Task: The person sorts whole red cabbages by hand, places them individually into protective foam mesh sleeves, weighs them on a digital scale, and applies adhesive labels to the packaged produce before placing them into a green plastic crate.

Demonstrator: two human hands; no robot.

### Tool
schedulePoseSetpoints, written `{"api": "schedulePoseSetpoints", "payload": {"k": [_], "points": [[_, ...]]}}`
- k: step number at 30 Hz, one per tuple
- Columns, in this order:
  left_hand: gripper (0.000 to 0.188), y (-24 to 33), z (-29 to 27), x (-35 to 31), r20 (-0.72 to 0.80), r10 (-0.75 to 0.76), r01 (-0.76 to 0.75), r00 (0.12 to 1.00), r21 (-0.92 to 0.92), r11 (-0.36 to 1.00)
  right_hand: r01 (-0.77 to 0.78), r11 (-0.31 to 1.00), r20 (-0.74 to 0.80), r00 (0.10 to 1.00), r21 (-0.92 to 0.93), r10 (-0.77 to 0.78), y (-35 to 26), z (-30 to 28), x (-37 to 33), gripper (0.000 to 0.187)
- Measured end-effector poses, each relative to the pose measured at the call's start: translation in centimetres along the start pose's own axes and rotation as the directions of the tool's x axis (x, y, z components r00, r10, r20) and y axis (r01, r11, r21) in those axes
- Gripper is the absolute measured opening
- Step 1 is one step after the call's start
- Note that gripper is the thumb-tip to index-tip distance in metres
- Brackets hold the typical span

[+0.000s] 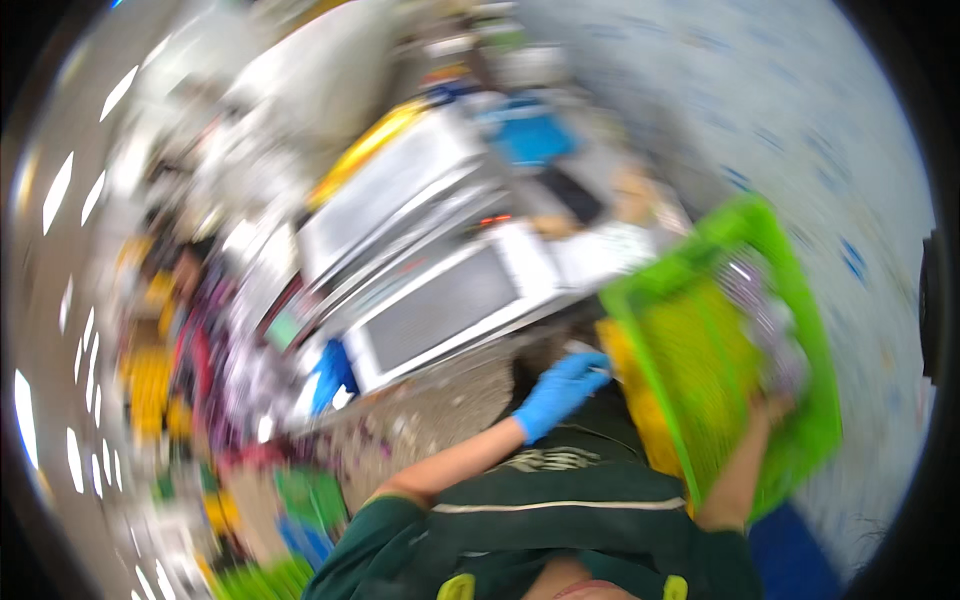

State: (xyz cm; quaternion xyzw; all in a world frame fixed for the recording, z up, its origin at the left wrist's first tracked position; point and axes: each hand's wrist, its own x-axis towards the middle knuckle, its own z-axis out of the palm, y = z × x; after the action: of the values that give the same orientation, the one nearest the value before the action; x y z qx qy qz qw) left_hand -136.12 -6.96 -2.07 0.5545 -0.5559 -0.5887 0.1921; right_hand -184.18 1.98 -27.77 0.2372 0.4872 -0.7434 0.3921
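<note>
My left hand (566, 393) wears a blue glove and is held in front of my body, left of a green plastic basket (819, 395). Its fingers are curled together, with a small whitish bit at their tips that is too blurred to name. Bare, my right hand (768, 409) reaches into the basket along its right side. It closes on the near end of a lumpy, shiny clear plastic package (765, 320) with a purplish tint. A bright yellow sheet or bag (700, 350) lines the basket beneath the package.
A worktable ahead carries a white box-shaped machine (400, 195) with a grey panel (440, 310), a dark phone-like slab (570, 194) and a blue item (533, 133). Clear plastic bags (320, 70) pile up at the far left. Yellow crates (150, 390) stand farther left.
</note>
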Motion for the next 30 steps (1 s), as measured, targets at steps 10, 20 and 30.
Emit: {"api": "schedulePoseSetpoints", "payload": {"k": [10, 20, 30], "points": [[0.045, -19.9, -24.5, -14.0, -0.836, -0.204, -0.260, 0.509, -0.376, 0.889, 0.728, 0.274, 0.730, 0.674, -0.628, -0.117, 12.2, 17.4, -17.6, 0.050], [0.062, -38.4, -62.7, -40.8, -0.814, -0.508, -0.316, -0.281, -0.422, 0.850, 0.638, 0.469, 0.057, -0.555, -0.611, 0.830, 72.7, 24.9, -72.5, 0.065], [0.062, -40.7, -57.0, -32.6, -0.831, -0.484, -0.641, -0.274, -0.217, 0.737, 0.850, 0.526, 0.323, -0.499, 0.003, 0.804, 88.2, 18.1, -82.1, 0.076]]}}
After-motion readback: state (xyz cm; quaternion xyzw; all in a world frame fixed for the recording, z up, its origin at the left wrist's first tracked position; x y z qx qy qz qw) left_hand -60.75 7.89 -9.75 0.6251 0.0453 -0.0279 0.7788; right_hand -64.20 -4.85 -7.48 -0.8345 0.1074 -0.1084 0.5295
